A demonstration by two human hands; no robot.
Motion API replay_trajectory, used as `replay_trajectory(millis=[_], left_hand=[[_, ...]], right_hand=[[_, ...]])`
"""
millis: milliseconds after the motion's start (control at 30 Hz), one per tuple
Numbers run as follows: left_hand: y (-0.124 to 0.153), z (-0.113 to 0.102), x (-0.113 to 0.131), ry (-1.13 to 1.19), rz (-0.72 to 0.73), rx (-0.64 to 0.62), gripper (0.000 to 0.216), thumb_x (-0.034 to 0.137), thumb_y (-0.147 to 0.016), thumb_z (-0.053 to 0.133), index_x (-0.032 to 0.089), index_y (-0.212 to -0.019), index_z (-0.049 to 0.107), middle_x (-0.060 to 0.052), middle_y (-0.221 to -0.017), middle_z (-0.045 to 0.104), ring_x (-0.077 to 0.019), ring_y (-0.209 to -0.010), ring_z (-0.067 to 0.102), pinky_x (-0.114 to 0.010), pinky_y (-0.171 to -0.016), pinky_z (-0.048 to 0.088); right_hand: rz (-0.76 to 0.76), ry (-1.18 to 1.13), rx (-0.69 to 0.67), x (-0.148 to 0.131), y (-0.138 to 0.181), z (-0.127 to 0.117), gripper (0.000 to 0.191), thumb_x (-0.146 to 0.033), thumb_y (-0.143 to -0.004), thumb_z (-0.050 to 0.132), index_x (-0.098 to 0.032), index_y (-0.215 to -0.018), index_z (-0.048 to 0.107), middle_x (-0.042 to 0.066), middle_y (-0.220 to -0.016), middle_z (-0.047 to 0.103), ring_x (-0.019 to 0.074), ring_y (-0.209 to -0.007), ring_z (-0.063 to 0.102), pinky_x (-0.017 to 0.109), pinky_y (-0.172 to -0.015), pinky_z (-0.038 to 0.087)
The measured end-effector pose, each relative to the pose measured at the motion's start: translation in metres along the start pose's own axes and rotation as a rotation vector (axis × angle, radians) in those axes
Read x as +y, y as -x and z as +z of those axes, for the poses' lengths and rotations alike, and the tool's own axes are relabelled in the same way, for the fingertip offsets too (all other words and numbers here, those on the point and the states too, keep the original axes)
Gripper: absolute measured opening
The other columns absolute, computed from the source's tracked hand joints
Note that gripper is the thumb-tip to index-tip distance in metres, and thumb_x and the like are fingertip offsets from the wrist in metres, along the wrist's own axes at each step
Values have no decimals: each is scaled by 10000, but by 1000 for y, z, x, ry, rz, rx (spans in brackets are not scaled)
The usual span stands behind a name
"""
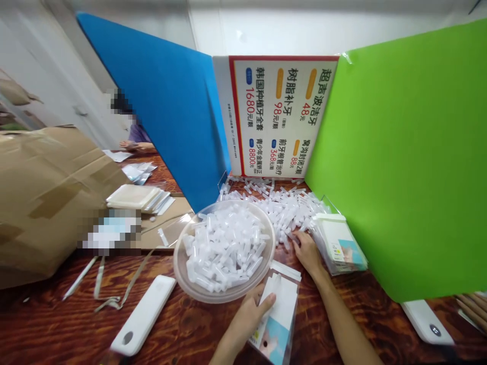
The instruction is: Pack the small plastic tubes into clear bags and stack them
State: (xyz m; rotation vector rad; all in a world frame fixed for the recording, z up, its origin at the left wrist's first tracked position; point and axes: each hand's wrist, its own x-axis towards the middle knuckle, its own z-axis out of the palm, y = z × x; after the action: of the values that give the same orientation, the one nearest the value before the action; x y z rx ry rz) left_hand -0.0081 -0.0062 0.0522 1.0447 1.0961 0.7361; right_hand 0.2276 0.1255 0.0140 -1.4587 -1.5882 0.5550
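Clear plastic front and centre: the packet (283,309) sits at the bottom middle of the frame, clamped in the left hand (251,312), a white tube (276,286) seemingly lying along its card. Up and to the right, the right hand (305,249) is at the near edge of the tube heap (291,210); whether it grips one, can't tell! Plenty looks left: heap mid-frame, bowl (213,297) just left of centre, piled high. Right of centre, a packet stack (338,246) by the green panel (403,162); finished or waiting, can't tell.
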Motion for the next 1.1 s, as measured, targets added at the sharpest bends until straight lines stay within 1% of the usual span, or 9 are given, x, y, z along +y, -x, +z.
replay_trajectory(millis=[100,233,400,533,633,767,933,1000,1100], left_hand=[[1,-2,-3,40,49,1,609,638,-804,710,175,-1199,732,-115,-1163,753,-315,-1033,672,-358,-861,526],[0,-2,-10,111,-6,4,641,672,-784,707,132,-1126,758,-104,-928,773,-256,-787,679,-321,-710,518],[-3,-4,-10,68,-30,-104,682,712,-757,707,87,-1022,767,-60,-764,717,-151,-602,567,-234,-570,414],[2,-15,0,55,65,-203,671,706,-739,732,116,-1055,775,-75,-879,737,-198,-748,617,-252,-674,463],[10,-26,-1,48,121,-232,648,667,-721,775,140,-1097,773,-94,-1006,750,-273,-960,640,-312,-850,501],[26,-35,-25,185,101,-202,686,649,-682,815,128,-1125,756,-121,-1055,753,-292,-982,661,-350,-903,505],[57,-41,-48,388,37,-25,756,628,-614,860,120,-1157,729,-134,-1033,760,-303,-958,685,-340,-843,532],[69,-44,-46,414,29,75,741,616,-609,870,129,-1149,729,-135,-1052,760,-311,-990,684,-346,-855,539],[82,-48,-40,391,34,176,719,610,-626,866,133,-1145,724,-132,-1066,760,-301,-984,689,-342,-863,542]], right_hand=[[-6,-47,-66,-7,17,-13,269,-361,-880,591,-176,-1025,721,129,-1059,717,288,-1030,645,447,-955,497],[56,-336,-388,-33,54,-36,277,-439,-889,660,-198,-993,752,93,-1034,706,256,-1016,650,363,-905,514],[270,-641,-486,-64,86,-34,411,-494,-673,882,-207,-894,689,2,-806,679,178,-720,613,262,-634,491],[148,-606,-563,-82,78,-32,355,-511,-761,823,-179,-711,708,37,-775,689,187,-720,614,288,-656,486],[-8,-477,-555,-105,50,-29,302,-450,-874,732,-172,-756,735,65,-827,710,202,-787,636,305,-724,495],[-202,-157,-682,-151,13,14,158,-312,-933,661,-181,-871,726,40,-847,727,176,-787,649,264,-715,467],[-354,258,-956,-193,12,95,207,-184,-838,720,-142,-1039,686,111,-913,744,261,-850,689,316,-735,475],[-361,244,-937,-197,18,109,241,-89,-807,681,-124,-1044,661,130,-914,732,278,-866,683,339,-751,474],[-337,124,-873,-187,24,97,274,-126,-879,618,-144,-1150,581,88,-924,701,220,-839,660,316,-752,480]])
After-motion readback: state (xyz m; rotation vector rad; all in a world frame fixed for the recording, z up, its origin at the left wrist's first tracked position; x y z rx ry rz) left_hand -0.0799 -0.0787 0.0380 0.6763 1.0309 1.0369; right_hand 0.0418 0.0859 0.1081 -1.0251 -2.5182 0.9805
